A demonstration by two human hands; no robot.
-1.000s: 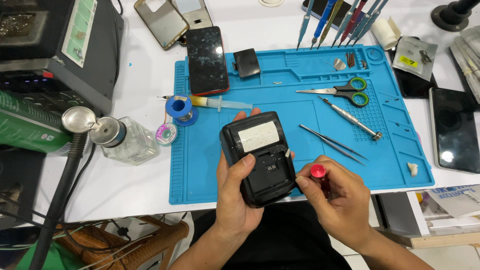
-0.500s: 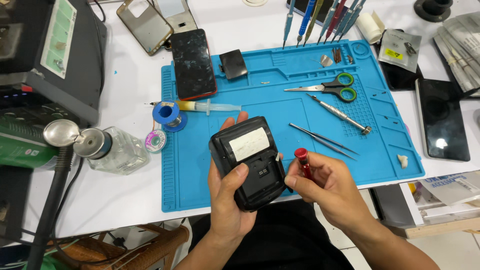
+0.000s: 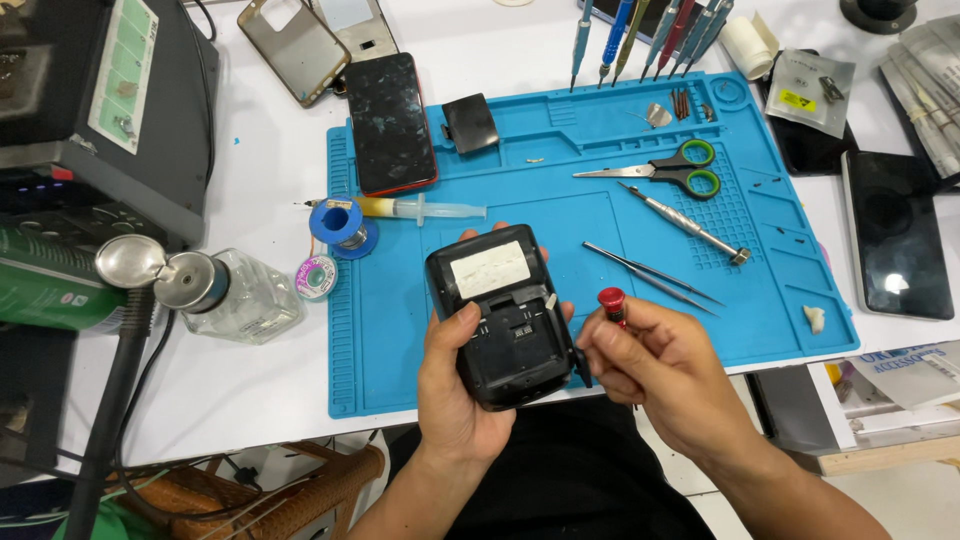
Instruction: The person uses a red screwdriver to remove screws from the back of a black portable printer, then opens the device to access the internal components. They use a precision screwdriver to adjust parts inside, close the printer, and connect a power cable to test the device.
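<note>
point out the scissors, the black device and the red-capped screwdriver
scissors (image 3: 690, 168), head view, on the green handle loops
black device (image 3: 505, 320), head view, middle of its back face
red-capped screwdriver (image 3: 611, 298), head view, on its red cap

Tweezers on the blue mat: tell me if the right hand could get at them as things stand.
Probably not right away: the right hand already grips a red-capped screwdriver. The path itself looks free, since the tweezers lie bare on the blue mat just beyond its knuckles.
</note>
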